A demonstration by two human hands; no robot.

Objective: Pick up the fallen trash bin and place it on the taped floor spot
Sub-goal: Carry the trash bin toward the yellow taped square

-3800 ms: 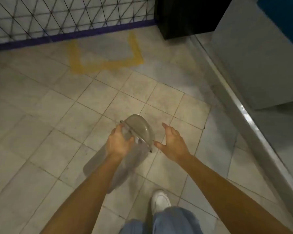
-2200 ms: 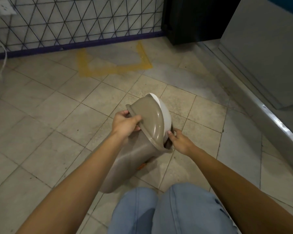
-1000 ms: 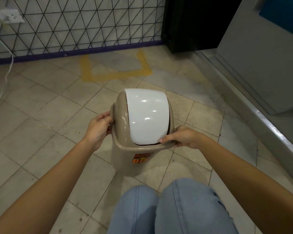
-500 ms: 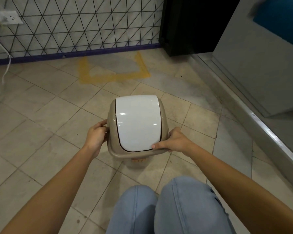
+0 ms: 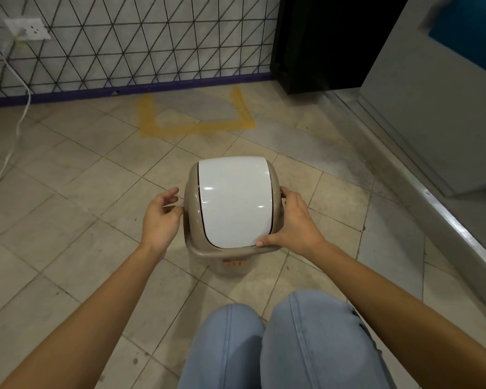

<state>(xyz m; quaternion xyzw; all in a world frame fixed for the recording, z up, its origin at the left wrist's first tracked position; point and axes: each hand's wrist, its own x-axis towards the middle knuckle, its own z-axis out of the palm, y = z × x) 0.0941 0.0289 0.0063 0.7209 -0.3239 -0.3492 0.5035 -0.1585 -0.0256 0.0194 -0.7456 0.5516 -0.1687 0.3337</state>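
Note:
The trash bin, beige with a white swing lid, is upright on the tiled floor in front of my knees, seen from above. My left hand cups its left rim with curled fingers, only the fingertips touching. Over on the right rim, my right hand grips with the thumb pressed along the front edge. An orange label shows low on the bin's front. Farther ahead, against the wall, lies the taped floor spot, a yellow U-shaped outline with nothing on it. The bin is about two tiles short of it.
A wall with a black triangle grid and purple baseboard runs behind the tape. A white cable hangs from a socket at left. A black cabinet and a grey panel with a metal floor rail bound the right side.
The bin went from lying on its side to upright between both hands. In the last half second it shifted slightly forward, and my left fingers loosened on the rim.

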